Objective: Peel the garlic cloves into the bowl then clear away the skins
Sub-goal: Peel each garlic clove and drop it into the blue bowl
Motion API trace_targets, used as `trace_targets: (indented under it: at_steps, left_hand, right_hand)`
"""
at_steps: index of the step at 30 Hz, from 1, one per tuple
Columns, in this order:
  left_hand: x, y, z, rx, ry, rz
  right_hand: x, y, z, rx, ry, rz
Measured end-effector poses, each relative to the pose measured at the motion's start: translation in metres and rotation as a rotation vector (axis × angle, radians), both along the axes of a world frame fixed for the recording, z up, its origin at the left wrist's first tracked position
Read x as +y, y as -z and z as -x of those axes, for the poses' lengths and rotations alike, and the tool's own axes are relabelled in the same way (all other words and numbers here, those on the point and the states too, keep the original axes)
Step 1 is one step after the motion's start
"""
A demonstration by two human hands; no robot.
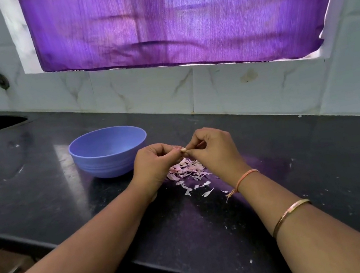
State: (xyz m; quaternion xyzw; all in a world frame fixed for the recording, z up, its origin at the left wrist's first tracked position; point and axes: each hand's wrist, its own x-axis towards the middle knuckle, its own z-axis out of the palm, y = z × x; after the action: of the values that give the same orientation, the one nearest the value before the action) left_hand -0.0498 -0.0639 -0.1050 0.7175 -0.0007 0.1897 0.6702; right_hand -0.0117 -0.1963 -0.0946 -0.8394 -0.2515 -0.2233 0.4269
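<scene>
Pinched a single garlic clove (183, 150) between the curled fingertips of the left hand (154, 162) and the right hand (212, 152), just above the dark counter (298, 164). Had already shed a loose heap of pinkish skins (186, 167) onto the counter directly beneath the hands, with stray flakes scattered toward the near edge. Had the blue bowl (107, 165) standing upright close beside the left hand, on its far side. Could not make out peeled cloves inside the bowl from this angle, nor spot any unpeeled ones waiting on the counter. Judged the peeling well along, to go by the heap. Still had to finish this clove, drop it into the bowl, then gather and clear the skins, with none of that clearing begun.
</scene>
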Motion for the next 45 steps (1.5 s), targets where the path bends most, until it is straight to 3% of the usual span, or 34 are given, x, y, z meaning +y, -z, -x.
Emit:
trace_targets:
  at_steps: [9,23,35,41,45]
  left_hand:
    - [0.001,-0.001,-0.001,0.009,-0.062,-0.046]
    - [0.000,0.001,-0.003,0.045,-0.102,-0.130]
    - [0.000,0.001,-0.002,0.041,-0.155,-0.126]
    - [0.000,0.001,-0.003,0.025,-0.158,-0.143]
    - [0.001,0.003,-0.003,0.010,-0.114,-0.054]
  right_hand:
    - [0.000,-0.001,0.004,0.217,-0.133,-0.193]
    - [0.000,-0.005,0.008,0.406,-0.278,-0.411]
    - [-0.001,-0.011,0.007,0.669,-0.372,-0.849]
    - [-0.002,-0.013,0.009,0.711,-0.365,-0.901]
    - [-0.004,-0.012,0.008,0.690,-0.334,-0.875]
